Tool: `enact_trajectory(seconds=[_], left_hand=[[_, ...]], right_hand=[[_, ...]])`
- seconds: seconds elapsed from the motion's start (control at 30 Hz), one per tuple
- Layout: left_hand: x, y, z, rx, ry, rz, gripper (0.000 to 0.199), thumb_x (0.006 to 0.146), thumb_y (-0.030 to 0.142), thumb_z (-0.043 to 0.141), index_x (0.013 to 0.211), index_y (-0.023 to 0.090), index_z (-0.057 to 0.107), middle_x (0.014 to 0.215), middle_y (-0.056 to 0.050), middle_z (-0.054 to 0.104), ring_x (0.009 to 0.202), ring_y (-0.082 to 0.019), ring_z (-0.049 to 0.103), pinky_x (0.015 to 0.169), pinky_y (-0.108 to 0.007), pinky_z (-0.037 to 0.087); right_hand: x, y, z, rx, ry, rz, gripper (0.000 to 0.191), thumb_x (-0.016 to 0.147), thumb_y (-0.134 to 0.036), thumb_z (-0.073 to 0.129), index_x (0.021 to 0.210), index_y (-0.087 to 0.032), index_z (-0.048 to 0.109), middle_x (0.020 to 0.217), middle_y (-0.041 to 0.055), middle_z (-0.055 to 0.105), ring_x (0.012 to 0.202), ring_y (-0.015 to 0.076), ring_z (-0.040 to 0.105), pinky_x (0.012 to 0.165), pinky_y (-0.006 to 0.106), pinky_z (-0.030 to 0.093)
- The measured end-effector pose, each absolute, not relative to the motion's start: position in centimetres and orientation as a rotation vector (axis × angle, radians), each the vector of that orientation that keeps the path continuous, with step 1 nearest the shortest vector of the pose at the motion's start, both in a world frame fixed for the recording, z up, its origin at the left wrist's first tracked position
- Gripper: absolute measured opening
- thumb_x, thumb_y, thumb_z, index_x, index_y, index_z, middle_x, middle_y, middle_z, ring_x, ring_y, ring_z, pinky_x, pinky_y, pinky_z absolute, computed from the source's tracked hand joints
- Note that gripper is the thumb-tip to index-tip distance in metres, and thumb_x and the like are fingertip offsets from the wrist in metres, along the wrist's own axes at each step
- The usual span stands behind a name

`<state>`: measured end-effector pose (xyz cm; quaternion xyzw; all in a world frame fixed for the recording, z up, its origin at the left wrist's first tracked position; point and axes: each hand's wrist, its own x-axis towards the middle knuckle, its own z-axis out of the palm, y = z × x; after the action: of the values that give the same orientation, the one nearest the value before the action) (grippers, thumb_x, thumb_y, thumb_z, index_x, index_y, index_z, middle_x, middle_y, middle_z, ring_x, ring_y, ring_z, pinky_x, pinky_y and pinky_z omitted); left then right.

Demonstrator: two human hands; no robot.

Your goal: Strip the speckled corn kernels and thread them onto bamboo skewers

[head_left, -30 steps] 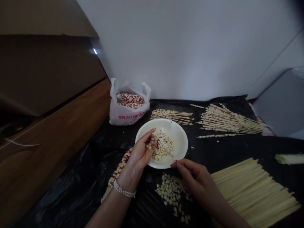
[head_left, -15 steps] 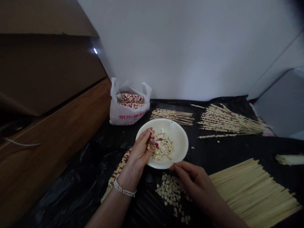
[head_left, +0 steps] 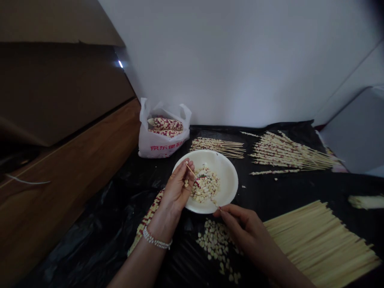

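Over the left part of a white bowl (head_left: 229, 188), my left hand (head_left: 177, 186) is half closed, with a few pale corn kernels (head_left: 186, 183) in its curled fingers. Its fingertips pinch at the upper tip of a thin wooden skewer (head_left: 191, 171), where a pale kernel shows. The skewer slants down to the right across the bowl, with some kernels along it. At its lower end, my right hand (head_left: 240, 224) pinches it between thumb and fingers by the bowl's near rim. Loose kernels (head_left: 207, 188) lie in the bowl.
Behind the bowl stand a white plastic bag (head_left: 162, 146) of corn cobs and threaded skewers (head_left: 216, 145). More threaded skewers (head_left: 279, 152) lie at right, bare sticks (head_left: 324, 244) in front. Loose kernels (head_left: 214, 242) and a cob (head_left: 147, 222) lie on black plastic sheeting (head_left: 99, 228).
My left hand has shifted slightly left and down, and a pale kernel now shows at the skewer's upper tip. The right hand stays almost in place.
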<state>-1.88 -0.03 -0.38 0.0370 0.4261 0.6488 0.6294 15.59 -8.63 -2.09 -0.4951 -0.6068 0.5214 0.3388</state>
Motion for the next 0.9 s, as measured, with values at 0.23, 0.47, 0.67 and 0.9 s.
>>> enact_trajectory(seconds=[0.23,0.47,0.67,0.9], left_hand=[[-1.83,-0.09,-0.27,0.073,0.967,1.491,0.015,0.089,0.006,0.056,0.090,0.012,0.070,0.081,-0.004,0.072,0.067,-0.007,0.067,0.057,-0.011,0.054],[-1.77,-0.12,-0.26,0.093,0.994,1.487,0.015,0.087,0.005,0.057,0.088,0.012,0.071,0.083,-0.005,0.071,0.067,-0.007,0.067,0.058,-0.011,0.054],[-1.79,-0.16,-0.37,0.089,0.975,1.501,0.017,0.087,0.002,0.056,0.088,0.011,0.070,0.082,-0.005,0.072,0.068,-0.007,0.068,0.058,-0.011,0.054],[-1.77,0.05,-0.88,0.123,0.987,1.537,0.019,0.085,-0.001,0.056,0.087,0.010,0.071,0.083,-0.006,0.073,0.069,-0.007,0.068,0.060,-0.011,0.055]], right_hand=[[15.62,-8.64,-2.10,-1.293,-1.576,1.365,0.034,0.093,-0.038,0.048,0.091,-0.017,0.074,0.061,0.0002,0.058,0.050,0.0111,0.039,0.045,0.025,0.026],[15.51,-8.55,-1.89,-1.309,-1.576,1.349,0.035,0.093,-0.038,0.047,0.088,-0.017,0.075,0.067,0.0020,0.063,0.053,0.0120,0.044,0.049,0.025,0.030],[15.46,-8.59,-2.19,-1.316,-1.537,1.401,0.035,0.093,-0.040,0.047,0.091,-0.018,0.075,0.055,-0.0021,0.052,0.044,0.0101,0.034,0.043,0.024,0.024],[15.65,-8.83,-2.18,-1.305,-1.482,1.479,0.037,0.093,-0.043,0.047,0.091,-0.018,0.075,0.046,-0.0050,0.043,0.040,0.0099,0.034,0.041,0.024,0.025]])
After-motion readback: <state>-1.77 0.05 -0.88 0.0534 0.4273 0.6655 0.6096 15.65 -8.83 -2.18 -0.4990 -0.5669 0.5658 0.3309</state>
